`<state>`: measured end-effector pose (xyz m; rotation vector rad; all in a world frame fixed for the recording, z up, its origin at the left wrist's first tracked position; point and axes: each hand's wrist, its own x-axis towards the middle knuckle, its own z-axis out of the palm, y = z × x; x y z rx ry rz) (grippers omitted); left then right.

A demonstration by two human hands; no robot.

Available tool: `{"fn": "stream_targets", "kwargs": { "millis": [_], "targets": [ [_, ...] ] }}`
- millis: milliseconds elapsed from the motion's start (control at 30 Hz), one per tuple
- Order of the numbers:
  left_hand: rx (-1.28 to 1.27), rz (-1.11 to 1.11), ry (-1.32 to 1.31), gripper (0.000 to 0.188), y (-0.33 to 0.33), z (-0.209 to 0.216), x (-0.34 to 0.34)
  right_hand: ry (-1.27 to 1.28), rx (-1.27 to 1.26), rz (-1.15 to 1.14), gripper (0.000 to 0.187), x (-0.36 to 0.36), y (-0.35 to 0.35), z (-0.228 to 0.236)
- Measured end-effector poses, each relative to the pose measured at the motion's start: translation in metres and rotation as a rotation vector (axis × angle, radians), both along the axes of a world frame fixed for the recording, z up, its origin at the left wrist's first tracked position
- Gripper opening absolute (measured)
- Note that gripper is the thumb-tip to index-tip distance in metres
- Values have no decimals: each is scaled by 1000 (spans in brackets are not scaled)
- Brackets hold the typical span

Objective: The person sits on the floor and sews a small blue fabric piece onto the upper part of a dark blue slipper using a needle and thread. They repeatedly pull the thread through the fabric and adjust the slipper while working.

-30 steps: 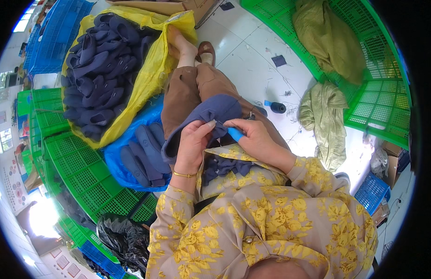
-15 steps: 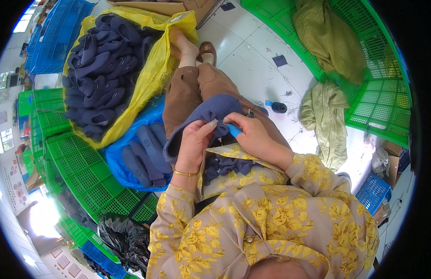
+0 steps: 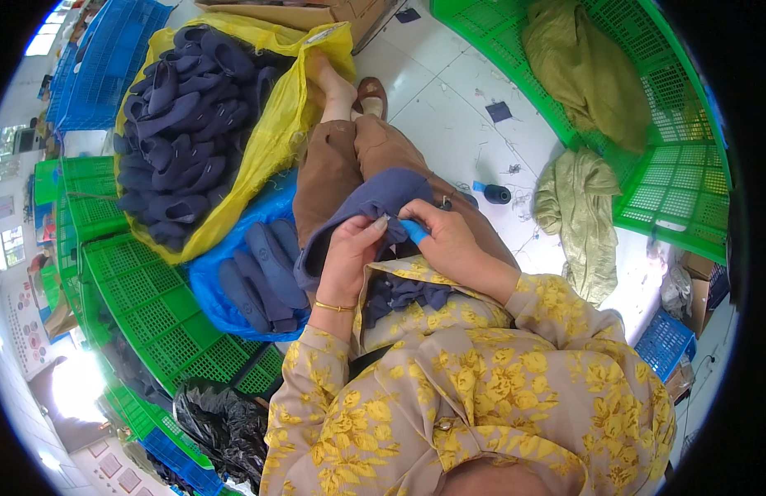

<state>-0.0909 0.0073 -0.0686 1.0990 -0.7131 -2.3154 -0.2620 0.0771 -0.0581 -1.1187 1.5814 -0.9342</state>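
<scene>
inspector: head view. state of the left hand (image 3: pixel 347 256)?

technician: clamped on the edge of a navy fabric piece (image 3: pixel 391 188), thumb against its gathered part. the piece lies across the lap, over the brown trousers (image 3: pixel 327 174).

inspector: right hand (image 3: pixel 451 245)?

technician: fingertips drawn in at the same gathered part, just beside the left thumb. a blue wrap (image 3: pixel 413 231) covers one finger. whether anything is pinched there cannot be told; the detail is too small.

inspector: surrounding items?

technician: small navy scraps (image 3: pixel 404 298) rest in the floral cloth (image 3: pixel 457 316) below the hands. at left, a yellow sack (image 3: pixel 275 157) contains navy slippers (image 3: pixel 180 112); a blue bag (image 3: pixel 203 285) bears soles (image 3: pixel 242 293). a dark spool (image 3: pixel 499 194) lies on the floor (image 3: pixel 449 107)
</scene>
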Motion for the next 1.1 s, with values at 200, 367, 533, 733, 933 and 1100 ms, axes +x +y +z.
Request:
{"fn": "stream_targets", "kwargs": {
  "millis": [200,367,533,733,933,1100],
  "targets": [
    [-8,11,-42,23,1,-2,-2,-18,6,-37,13,1,1,8],
    [-10,-24,-53,26,1,4,2,-29,31,2,12,0,2,8],
    [-28,23,-42,25,6,6,-5,-98,37,-26,18,4,4,-1],
    [-44,48,-76,20,12,18,-15,-266,52,-126,19,9,-4,14],
    [-122,18,-169,15,16,19,-14,-151,105,55,18,-2,-24,22],
    [-228,41,-285,8,19,26,-23,360,-382,41,17,-4,-22,13]
  ]
}}
